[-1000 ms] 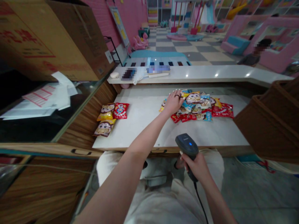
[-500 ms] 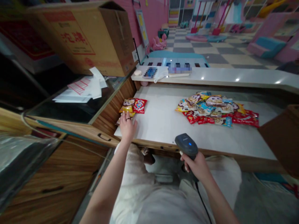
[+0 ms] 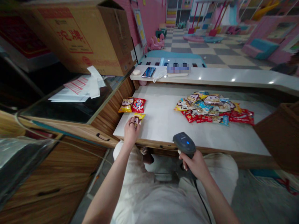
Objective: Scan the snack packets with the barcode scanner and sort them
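My left hand is closed over a small yellow snack packet with a cartoon face, its fingers at the packet's sides, low on the white counter. Just beyond it, at the counter's left end, a yellow packet and a red packet lie side by side. My right hand grips the handle of a dark barcode scanner with a lit blue light, held over the counter's front edge. A heap of yellow, blue and red snack packets lies on the right of the counter.
A large cardboard box and loose papers stand on the glass-topped cabinet at left. On the raised ledge lie a phone and a white cable. A brown box is at right; the scanner's cord hangs down.
My left hand has moved right and toward me, bringing the yellow snack packet away from the two others. My right hand holds the scanner much as before.
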`<state>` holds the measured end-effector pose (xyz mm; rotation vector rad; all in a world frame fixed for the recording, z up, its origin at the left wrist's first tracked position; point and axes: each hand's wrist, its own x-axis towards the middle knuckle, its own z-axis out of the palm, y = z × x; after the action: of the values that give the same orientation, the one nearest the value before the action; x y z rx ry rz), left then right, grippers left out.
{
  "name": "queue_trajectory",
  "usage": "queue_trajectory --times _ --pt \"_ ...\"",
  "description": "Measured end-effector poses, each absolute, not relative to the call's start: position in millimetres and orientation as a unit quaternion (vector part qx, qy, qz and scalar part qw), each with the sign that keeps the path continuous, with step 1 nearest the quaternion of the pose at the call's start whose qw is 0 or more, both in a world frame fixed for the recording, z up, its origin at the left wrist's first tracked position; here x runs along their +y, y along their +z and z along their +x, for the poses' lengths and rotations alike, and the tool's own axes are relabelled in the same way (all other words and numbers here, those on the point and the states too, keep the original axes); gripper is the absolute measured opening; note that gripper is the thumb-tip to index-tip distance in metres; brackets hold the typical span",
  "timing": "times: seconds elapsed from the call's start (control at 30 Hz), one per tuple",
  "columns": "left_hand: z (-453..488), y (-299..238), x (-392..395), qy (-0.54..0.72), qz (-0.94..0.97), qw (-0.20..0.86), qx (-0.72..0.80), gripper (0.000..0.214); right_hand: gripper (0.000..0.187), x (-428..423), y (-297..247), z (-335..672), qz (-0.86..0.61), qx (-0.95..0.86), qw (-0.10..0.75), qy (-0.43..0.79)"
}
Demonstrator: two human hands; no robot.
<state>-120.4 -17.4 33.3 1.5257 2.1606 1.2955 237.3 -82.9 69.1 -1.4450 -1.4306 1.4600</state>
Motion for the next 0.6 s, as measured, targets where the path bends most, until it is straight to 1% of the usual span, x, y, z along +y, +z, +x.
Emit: queue_trajectory --times 0.1,0.2,0.27,0.33,0.43,0.6 --pt "-92.4 37.7 -11.0 0.569 0.454 0.254 0.637 0.053 0.038 -81.7 68.7 237.5 -0.547 -0.545 0.315 0.552" --pt "-62.2 41.1 1.4 0.671 0.319 0.445 0.5 0.048 0.037 -82.3 71.3 234.1 -0.552 -0.553 0.332 0.529" --pt "-44.4 42.4 9.3 0.681 0.228 0.558 0.416 0.044 0.037 -82.9 74.1 231.0 -0.557 -0.551 0.338 0.523" --pt "-30.3 42.4 15.0 0.661 0.163 0.638 0.359 0.041 0.036 -83.1 77.0 228.3 -0.561 -0.546 0.329 0.528" --pt "-16.0 38.7 19.4 0.631 0.12 0.699 0.314 0.041 0.034 -82.6 80.7 225.3 -0.557 -0.547 0.332 0.529" --pt "-5.4 25.8 20.1 0.603 0.143 0.722 0.308 0.051 0.031 -79.2 87.9 218.9 -0.553 -0.563 0.324 0.521"
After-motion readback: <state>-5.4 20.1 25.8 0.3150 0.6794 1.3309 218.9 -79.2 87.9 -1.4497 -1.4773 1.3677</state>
